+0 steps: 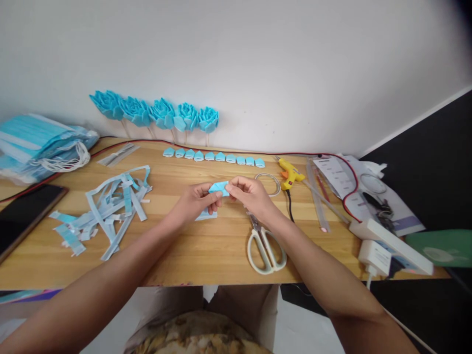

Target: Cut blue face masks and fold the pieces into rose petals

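Both hands pinch one folded blue piece [220,187] between them, the left hand [195,201] with thumb and fingers closed on its near left side, the right hand [249,194] gripping its right end; the piece is held above the wooden table [206,260]. Far left of the grip, a clear plastic bag [89,136] holds a stack of blue masks [33,135], white ear loops [70,157] spilling out in front. Well to the right, a white adapter [374,258] stands against a power strip [391,246]. Bare wood shows between the grip and the row of ten small folded blue pieces [220,156] beyond it, and again from the hands back to the table's front edge. Left of the hands lies a heap of cut strips [110,211]; beyond them, five blue flowers [162,113] on thin sticks stand by the wall [258,59]. A yellow glue gun [291,173] rests just beyond the right hand, which partly covers a wire ring [275,184] and the blades of white-handled scissors [266,250]. Under the left hand, another blue piece [207,215] is half hidden. A phone [22,216] far left and a green object [440,247] far right run out of view; a dark item [379,206] beyond the power strip is hard to make out.
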`<state>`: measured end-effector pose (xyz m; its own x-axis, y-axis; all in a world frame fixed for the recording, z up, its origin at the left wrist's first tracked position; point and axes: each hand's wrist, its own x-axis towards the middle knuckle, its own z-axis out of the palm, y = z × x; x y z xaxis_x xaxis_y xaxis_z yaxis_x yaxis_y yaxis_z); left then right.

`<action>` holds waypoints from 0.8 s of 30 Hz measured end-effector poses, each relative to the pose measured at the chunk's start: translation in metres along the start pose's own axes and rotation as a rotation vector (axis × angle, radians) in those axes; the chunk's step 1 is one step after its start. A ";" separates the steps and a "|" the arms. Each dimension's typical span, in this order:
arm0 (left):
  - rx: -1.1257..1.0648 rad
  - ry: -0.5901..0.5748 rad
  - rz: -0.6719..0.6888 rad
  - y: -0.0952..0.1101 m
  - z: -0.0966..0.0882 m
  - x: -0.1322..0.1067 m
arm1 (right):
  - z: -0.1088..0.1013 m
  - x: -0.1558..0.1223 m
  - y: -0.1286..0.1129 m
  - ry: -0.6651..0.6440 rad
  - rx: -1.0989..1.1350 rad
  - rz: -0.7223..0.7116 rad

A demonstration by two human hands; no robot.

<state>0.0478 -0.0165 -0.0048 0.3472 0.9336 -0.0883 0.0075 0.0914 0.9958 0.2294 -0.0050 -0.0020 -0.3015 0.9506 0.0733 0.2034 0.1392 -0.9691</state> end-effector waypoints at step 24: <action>0.065 0.119 0.112 -0.001 -0.005 0.000 | -0.031 0.010 -0.016 0.260 -0.045 -0.163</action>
<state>0.0430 -0.0143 -0.0064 0.2355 0.9716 0.0250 0.0368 -0.0346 0.9987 0.2516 0.0107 0.0216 -0.0866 0.9532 0.2897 0.2145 0.3019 -0.9289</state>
